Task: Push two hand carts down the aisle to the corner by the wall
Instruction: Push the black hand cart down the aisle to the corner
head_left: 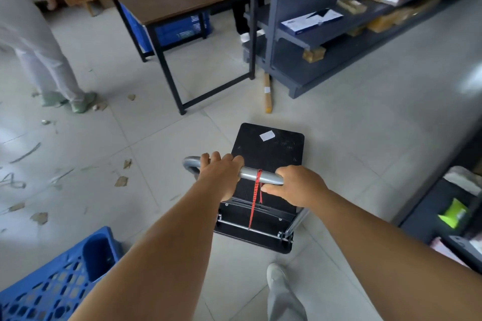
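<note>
A black flat hand cart with a silver handle bar, a red cord tied on it, stands on the tiled floor, its deck bearing one white label.

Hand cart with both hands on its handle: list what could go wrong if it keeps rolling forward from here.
1. The hand cart points toward the black leg of the table and the long cardboard tube on the floor; its deck could strike either.
2. Cardboard scraps on the tiles could snag a wheel.
3. A bystander stands ahead on the left, near any leftward swerve.
</note>
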A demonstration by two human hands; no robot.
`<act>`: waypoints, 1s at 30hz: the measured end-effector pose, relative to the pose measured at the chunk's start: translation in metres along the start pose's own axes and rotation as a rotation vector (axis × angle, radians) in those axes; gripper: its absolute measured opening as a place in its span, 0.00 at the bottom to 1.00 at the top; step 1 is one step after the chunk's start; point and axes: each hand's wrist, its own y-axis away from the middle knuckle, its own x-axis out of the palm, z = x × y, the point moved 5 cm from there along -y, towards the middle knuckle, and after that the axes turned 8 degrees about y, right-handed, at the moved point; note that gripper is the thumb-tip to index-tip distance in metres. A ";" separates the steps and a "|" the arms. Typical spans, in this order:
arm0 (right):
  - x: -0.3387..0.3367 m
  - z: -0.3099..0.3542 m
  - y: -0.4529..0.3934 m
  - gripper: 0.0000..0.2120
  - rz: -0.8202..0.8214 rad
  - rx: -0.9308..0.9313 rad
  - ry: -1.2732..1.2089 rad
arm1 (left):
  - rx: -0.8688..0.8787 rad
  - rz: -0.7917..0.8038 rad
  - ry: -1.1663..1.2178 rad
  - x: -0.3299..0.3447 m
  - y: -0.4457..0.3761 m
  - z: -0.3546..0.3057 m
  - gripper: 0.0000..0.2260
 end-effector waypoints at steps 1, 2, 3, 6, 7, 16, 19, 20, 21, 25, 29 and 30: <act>-0.001 -0.008 0.002 0.22 -0.003 0.021 -0.008 | 0.015 0.004 -0.009 0.001 -0.004 -0.007 0.09; -0.002 -0.016 0.005 0.22 -0.008 0.043 -0.015 | 0.035 0.006 -0.014 0.002 -0.008 -0.016 0.09; -0.003 -0.024 0.007 0.22 -0.009 0.059 -0.016 | 0.049 0.008 -0.016 0.002 -0.013 -0.023 0.10; -0.005 -0.043 0.009 0.21 -0.015 0.104 -0.006 | 0.089 0.005 -0.022 0.004 -0.026 -0.040 0.11; -0.006 -0.049 0.008 0.21 -0.020 0.117 -0.005 | 0.103 0.003 -0.028 0.003 -0.032 -0.045 0.11; -0.024 -0.101 -0.009 0.20 -0.069 0.226 -0.021 | 0.218 0.038 -0.076 -0.010 -0.091 -0.092 0.09; -0.033 -0.122 -0.018 0.19 -0.075 0.247 -0.030 | 0.238 0.052 -0.077 -0.012 -0.113 -0.109 0.09; -0.036 -0.130 -0.023 0.19 -0.076 0.254 -0.032 | 0.242 0.054 -0.079 -0.013 -0.121 -0.114 0.09; -0.040 -0.137 -0.027 0.19 -0.078 0.260 -0.033 | 0.243 0.057 -0.077 -0.014 -0.130 -0.119 0.09; -0.054 -0.160 -0.050 0.19 -0.092 0.273 -0.039 | 0.243 0.087 -0.075 -0.022 -0.166 -0.133 0.08; -0.067 -0.178 -0.071 0.18 -0.107 0.279 -0.048 | 0.250 0.094 -0.108 -0.032 -0.198 -0.145 0.08; -0.071 -0.184 -0.076 0.18 -0.110 0.285 -0.049 | 0.255 0.092 -0.111 -0.034 -0.206 -0.149 0.08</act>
